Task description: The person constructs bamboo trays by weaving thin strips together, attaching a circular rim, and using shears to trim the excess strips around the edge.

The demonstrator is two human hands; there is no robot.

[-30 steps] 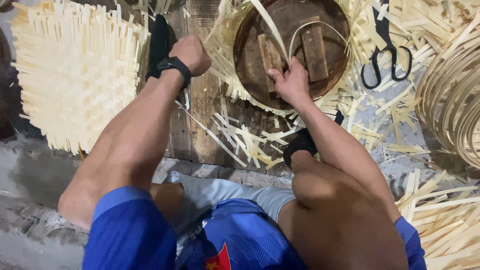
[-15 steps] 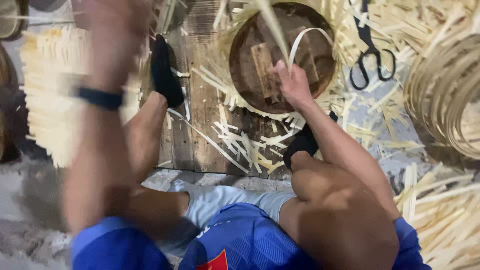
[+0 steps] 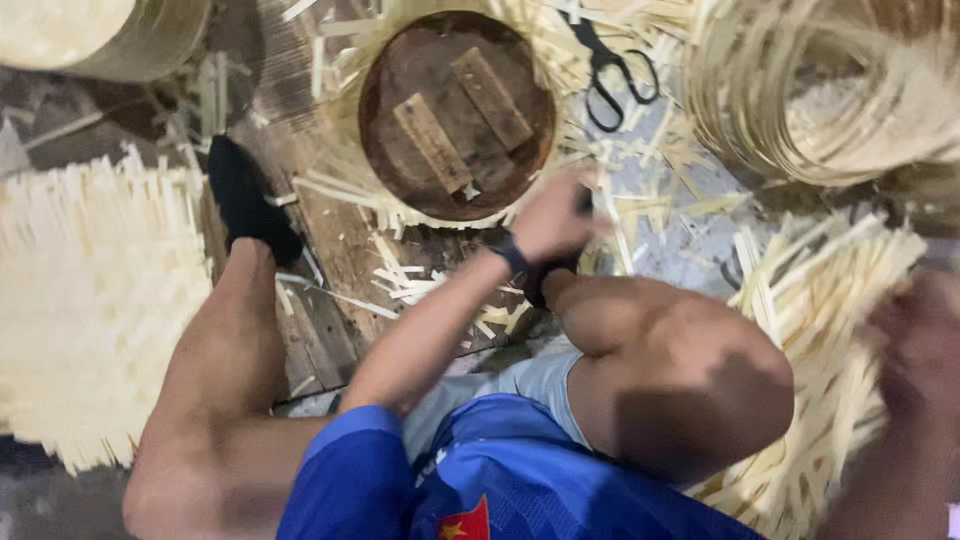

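Right hand (image 3: 915,350) among many strips (image 3: 810,330)

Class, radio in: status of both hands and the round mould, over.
Left hand closed at the edge of the round mould, contents hidden. Right hand, blurred, among bamboo strips. Scissors lie beside the mould; loose strips litter the floor.

Worn wooden planks (image 3: 330,240) over a grey concrete floor (image 3: 690,235).
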